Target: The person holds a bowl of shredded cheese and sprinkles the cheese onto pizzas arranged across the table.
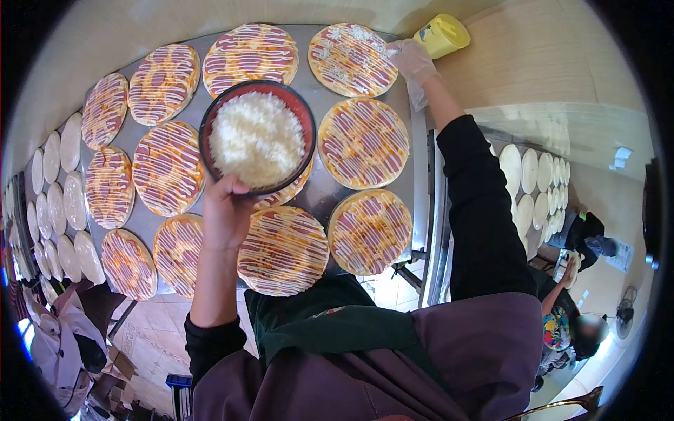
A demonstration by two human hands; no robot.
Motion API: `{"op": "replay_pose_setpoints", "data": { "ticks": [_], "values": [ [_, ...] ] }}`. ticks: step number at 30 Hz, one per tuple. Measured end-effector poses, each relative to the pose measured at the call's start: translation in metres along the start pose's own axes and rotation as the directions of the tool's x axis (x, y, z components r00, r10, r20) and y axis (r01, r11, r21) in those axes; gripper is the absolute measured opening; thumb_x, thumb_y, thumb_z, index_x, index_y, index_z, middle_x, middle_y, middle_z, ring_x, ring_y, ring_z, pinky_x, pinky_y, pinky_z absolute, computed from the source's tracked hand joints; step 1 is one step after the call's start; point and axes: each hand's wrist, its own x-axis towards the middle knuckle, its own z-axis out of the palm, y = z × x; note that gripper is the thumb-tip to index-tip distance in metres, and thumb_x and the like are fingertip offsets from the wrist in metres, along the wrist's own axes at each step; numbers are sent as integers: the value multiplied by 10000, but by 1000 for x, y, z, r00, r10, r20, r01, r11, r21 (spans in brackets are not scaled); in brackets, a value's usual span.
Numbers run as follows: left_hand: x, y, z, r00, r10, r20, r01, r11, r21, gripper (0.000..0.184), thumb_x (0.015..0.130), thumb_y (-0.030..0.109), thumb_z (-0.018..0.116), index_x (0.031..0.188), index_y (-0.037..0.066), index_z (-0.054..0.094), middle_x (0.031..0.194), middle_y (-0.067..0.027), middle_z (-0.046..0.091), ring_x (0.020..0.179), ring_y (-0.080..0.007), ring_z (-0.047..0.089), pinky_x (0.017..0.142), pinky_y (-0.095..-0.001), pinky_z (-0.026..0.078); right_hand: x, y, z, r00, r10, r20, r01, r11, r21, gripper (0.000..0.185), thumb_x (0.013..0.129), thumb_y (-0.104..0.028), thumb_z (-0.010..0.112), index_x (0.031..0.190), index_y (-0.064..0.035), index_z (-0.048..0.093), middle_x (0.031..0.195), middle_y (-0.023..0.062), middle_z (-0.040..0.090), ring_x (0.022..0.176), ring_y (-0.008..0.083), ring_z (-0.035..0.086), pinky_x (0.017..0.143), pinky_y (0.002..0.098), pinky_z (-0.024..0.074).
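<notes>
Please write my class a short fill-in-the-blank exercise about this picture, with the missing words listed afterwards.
1. The left hand holds a bowl of shreds whose colour is ____.
2. Of this person's two hands, only the ____ one wears a clear glove.
3. The container beside the right hand is coloured ____.
4. Counting the one partly hidden by the bowl, the table holds ____ pizzas.

Missing words: white; right; yellow; twelve.
</notes>
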Motion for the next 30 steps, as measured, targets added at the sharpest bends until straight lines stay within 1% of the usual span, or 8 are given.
{"op": "replay_pose_setpoints", "data": {
  "ticks": [2, 4, 15, 19, 22, 24, 28, 30],
  "values": [
    [-19, 10, -3, 999, -12, -49, 15, 999, 52, 613, 679, 37, 469, 1287, -1, 399, 1251, -146, 512, 1111, -311, 545, 884, -492, 497, -14, -1, 0, 1000, -18, 1, 18, 999, 31, 286, 757, -147, 554, 1000, -162, 702, 1017, 175, 644, 975, 319, 607, 873, 363, 462],
    [-27, 12, -21, 997, -66, -40, 66, 998, -2, 607, 674, 34, 476, 1277, 0, 415, 1241, -136, 524, 1098, -304, 555, 880, -480, 501, -27, -3, 4, 999, -37, 2, 37, 997, 66, 271, 764, -159, 560, 995, -149, 701, 981, 180, 652, 957, 323, 613, 867, 365, 463],
    [-81, 24, -66, 980, 102, -171, -114, 991, -65, 562, 651, 41, 472, 1196, -95, 462, 1271, -182, 506, 1167, -320, 506, 962, -462, 445, -59, -47, 8, 995, -17, 99, -17, 944, 328, 225, 746, -189, 579, 917, -131, 714, 951, 151, 667, 901, 281, 634, 852, 337, 475],
    [-94, 24, -80, 969, 98, -227, -126, 986, -109, 559, 651, 38, 471, 1192, -100, 465, 1272, -185, 504, 1162, -319, 511, 962, -464, 446, -54, -30, 18, 992, -121, 35, 107, 953, 284, 263, 753, -189, 640, 991, -86, 689, 848, 118, 671, 772, 210, 631, 749, 303, 484],
    [-101, 21, -91, 964, 99, -246, -135, 982, -134, 554, 655, 32, 471, 1192, -100, 465, 1275, -184, 504, 1159, -316, 513, 967, -464, 441, -53, -23, 12, 996, -87, 12, 84, 984, 157, 250, 757, -196, 639, 978, -92, 693, 860, 134, 673, 793, 229, 641, 761, 310, 486],
    [-104, 19, -98, 961, 95, -259, -139, 978, -155, 552, 656, 28, 473, 1193, -99, 465, 1279, -179, 503, 1161, -314, 512, 969, -464, 438, -48, -20, 8, 991, 123, 60, -132, 972, 193, 234, 755, -172, 562, 933, -138, 710, 993, 167, 655, 944, 285, 625, 859, 342, 471],
    [-109, 18, -99, 954, 79, -290, -135, 975, -179, 557, 656, 27, 477, 1198, -96, 463, 1283, -175, 500, 1168, -313, 506, 973, -462, 437, -21, -14, 10, 988, 151, -19, -150, 988, 47, 234, 778, -157, 552, 954, -139, 703, 1010, 174, 649, 964, 301, 617, 868, 345, 466],
    [-110, 16, -101, 942, 138, -306, -188, 972, -142, 565, 654, 27, 472, 1206, -96, 456, 1283, -175, 498, 1176, -319, 499, 970, -490, 441, -10, -14, 11, 992, 62, -114, -58, 998, 38, 245, 793, -155, 539, 980, -149, 697, 1020, 167, 649, 968, 316, 613, 869, 346, 466]
  ]
}}
